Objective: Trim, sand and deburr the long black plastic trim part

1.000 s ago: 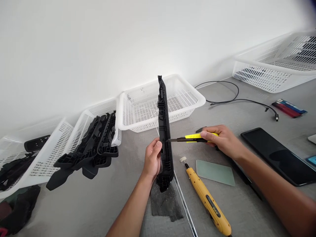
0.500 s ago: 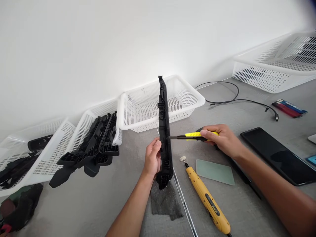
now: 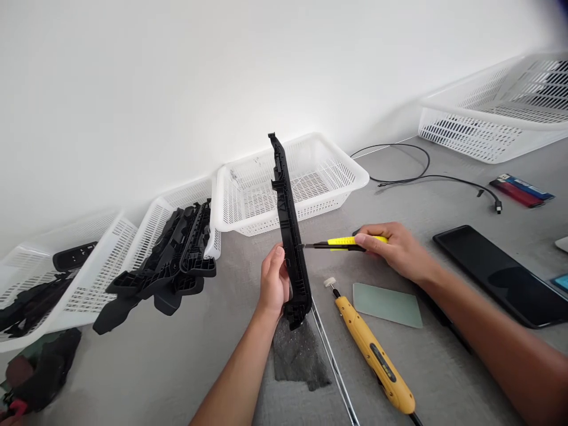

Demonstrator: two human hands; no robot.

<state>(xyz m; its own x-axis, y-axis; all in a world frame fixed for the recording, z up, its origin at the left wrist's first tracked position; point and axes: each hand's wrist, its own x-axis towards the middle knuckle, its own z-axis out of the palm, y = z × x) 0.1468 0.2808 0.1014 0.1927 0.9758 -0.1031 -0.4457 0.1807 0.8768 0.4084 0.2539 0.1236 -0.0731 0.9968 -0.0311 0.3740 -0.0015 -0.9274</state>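
My left hand (image 3: 274, 278) is closed around the lower half of a long black ribbed plastic part (image 3: 290, 236), held up on end and leaning a little to the left. In my right hand (image 3: 393, 248) is a yellow and black utility knife (image 3: 344, 242), its blade pointing left. The blade's tip meets the right side of the black part; whether it cuts in cannot be made out. Beneath the part lies a dark grey abrasive-looking pad (image 3: 302, 361). A yellow rotary tool (image 3: 375, 355) with a white felt-like tip rests to the right of it.
A white basket (image 3: 248, 228) stands behind the part. Two more baskets hold black parts (image 3: 164, 260) at left; another basket (image 3: 470, 139) is at back right. A frosted plate (image 3: 388, 305), a phone (image 3: 501, 275), a cable (image 3: 426, 176) and a metal rail (image 3: 335, 367) lie on the grey table.
The top of the black part has tilted to the left in my left hand. My right hand and the knife have shifted slightly left along with it.
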